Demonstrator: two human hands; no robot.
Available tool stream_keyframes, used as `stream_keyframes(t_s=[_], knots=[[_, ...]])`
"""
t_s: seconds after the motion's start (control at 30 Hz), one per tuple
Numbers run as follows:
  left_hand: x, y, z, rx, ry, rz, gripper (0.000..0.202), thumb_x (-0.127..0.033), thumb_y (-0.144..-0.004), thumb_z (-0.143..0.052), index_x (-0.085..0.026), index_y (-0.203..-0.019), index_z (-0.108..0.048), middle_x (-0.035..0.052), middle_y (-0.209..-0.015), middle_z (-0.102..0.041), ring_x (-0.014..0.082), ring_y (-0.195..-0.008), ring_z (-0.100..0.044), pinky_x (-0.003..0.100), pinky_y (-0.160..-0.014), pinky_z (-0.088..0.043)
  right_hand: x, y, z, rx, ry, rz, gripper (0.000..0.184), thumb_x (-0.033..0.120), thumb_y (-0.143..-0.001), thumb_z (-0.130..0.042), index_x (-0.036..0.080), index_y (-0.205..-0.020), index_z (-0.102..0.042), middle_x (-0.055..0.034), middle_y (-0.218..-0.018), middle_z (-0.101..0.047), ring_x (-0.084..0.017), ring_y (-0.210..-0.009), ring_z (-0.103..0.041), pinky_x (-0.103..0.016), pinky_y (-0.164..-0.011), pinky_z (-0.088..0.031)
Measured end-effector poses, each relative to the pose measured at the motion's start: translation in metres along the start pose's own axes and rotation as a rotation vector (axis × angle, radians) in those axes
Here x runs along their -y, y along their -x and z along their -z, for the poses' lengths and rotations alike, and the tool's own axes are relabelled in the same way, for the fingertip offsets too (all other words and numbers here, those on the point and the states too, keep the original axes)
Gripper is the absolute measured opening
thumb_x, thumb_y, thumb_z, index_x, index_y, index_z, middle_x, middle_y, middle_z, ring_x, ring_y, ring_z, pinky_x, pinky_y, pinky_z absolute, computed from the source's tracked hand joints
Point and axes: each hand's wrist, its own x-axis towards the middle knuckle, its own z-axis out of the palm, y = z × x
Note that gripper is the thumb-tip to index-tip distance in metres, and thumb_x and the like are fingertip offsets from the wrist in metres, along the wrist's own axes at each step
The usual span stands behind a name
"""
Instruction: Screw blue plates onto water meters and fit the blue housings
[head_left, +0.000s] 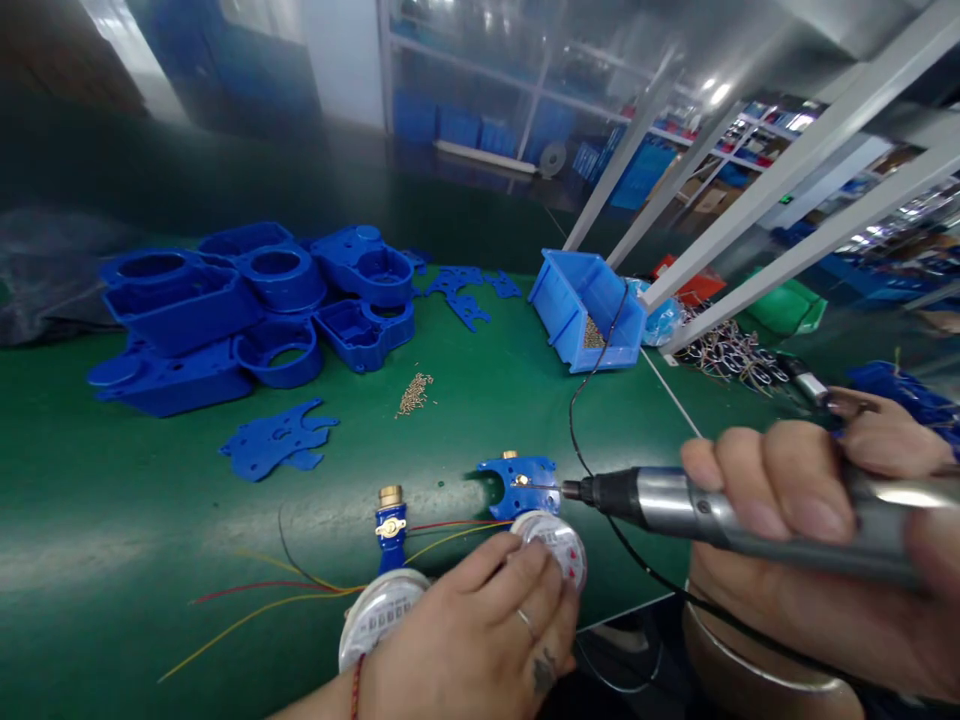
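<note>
My right hand [810,540] is wrapped round a silver electric screwdriver [675,500], whose tip touches a small blue plate [521,485] mounted on a water meter [555,545]. My left hand [480,630] presses its fingers onto that meter's round white dial, holding it on the green table [112,560]. A second meter [379,610] with a blue valve and brass fitting [390,515] lies just left of it, partly under my left hand. Red and yellow wires [255,600] trail from the meters to the left.
Several blue plastic housings [247,310] are piled at the back left, with flat blue plates [277,440] in front. A small heap of brass screws [414,393] lies mid-table. A blue bin [589,310] with screws stands at the back right, beside bundled wires [731,355] and slanted metal frame bars.
</note>
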Motion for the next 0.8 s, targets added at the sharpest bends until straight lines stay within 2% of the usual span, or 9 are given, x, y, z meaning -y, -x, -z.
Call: stream_keyframes(t_s=[0.03,0.1,0.23,0.43,0.6,0.8], knots=[[0.001,-0.001,-0.003,0.051,-0.113,-0.074,0.037,-0.021,-0.095,-0.040,-0.008,-0.128,-0.052,0.0128,-0.129,-0.058,0.0220,-0.123,-0.049,0.033,-0.107,-0.032,-0.002,-0.005,-0.007,0.035,-0.067,-0.017,0.011,0.034,-0.077,-0.065,0.025,-0.082,-0.062,0.0022,-0.053,-0.045,-0.012,-0.046,-0.043,-0.034,-0.052,-0.042],[0.004,-0.002,-0.010,0.127,-0.213,-0.082,0.044,-0.024,-0.096,-0.038,-0.005,-0.136,-0.043,0.0127,-0.140,-0.047,0.0221,-0.132,-0.040,0.034,-0.112,-0.025,-0.010,-0.011,-0.017,0.086,-0.147,-0.055,0.009,0.028,-0.075,-0.069,0.023,-0.081,-0.064,0.0024,-0.056,-0.051,-0.011,-0.050,-0.047,-0.031,-0.056,-0.045],[0.005,0.005,-0.023,0.178,-0.192,0.011,0.046,-0.018,-0.095,-0.037,-0.008,-0.139,-0.038,0.0105,-0.145,-0.040,0.0207,-0.134,-0.037,0.033,-0.109,-0.031,-0.030,-0.014,-0.024,0.101,-0.131,-0.084,0.010,0.027,-0.073,-0.071,0.024,-0.081,-0.065,0.0040,-0.055,-0.055,-0.010,-0.050,-0.051,-0.028,-0.059,-0.046],[0.002,0.008,-0.025,0.178,-0.184,0.027,0.046,-0.011,-0.095,-0.028,-0.007,-0.139,-0.037,0.0095,-0.145,-0.037,0.0214,-0.132,-0.039,0.031,-0.101,-0.041,-0.044,-0.012,-0.025,0.044,-0.112,-0.037,0.009,0.024,-0.075,-0.069,0.022,-0.081,-0.064,0.0041,-0.057,-0.057,-0.010,-0.051,-0.052,-0.028,-0.061,-0.048],[0.003,0.007,-0.027,0.162,-0.207,0.038,0.046,-0.011,-0.094,-0.028,-0.007,-0.139,-0.038,0.0093,-0.145,-0.038,0.0216,-0.132,-0.040,0.030,-0.100,-0.042,-0.041,-0.014,-0.028,0.113,-0.074,-0.063,0.009,0.025,-0.074,-0.071,0.023,-0.080,-0.064,0.0042,-0.057,-0.057,-0.010,-0.052,-0.053,-0.028,-0.061,-0.049],[0.004,0.010,-0.032,0.150,-0.166,0.044,0.049,-0.008,-0.091,-0.033,-0.007,-0.140,-0.036,0.0096,-0.145,-0.040,0.0211,-0.134,-0.037,0.030,-0.101,-0.041,-0.043,-0.014,-0.032,0.133,-0.052,-0.057,0.009,0.025,-0.075,-0.070,0.021,-0.081,-0.064,0.0038,-0.056,-0.056,-0.010,-0.051,-0.052,-0.029,-0.060,-0.049]])
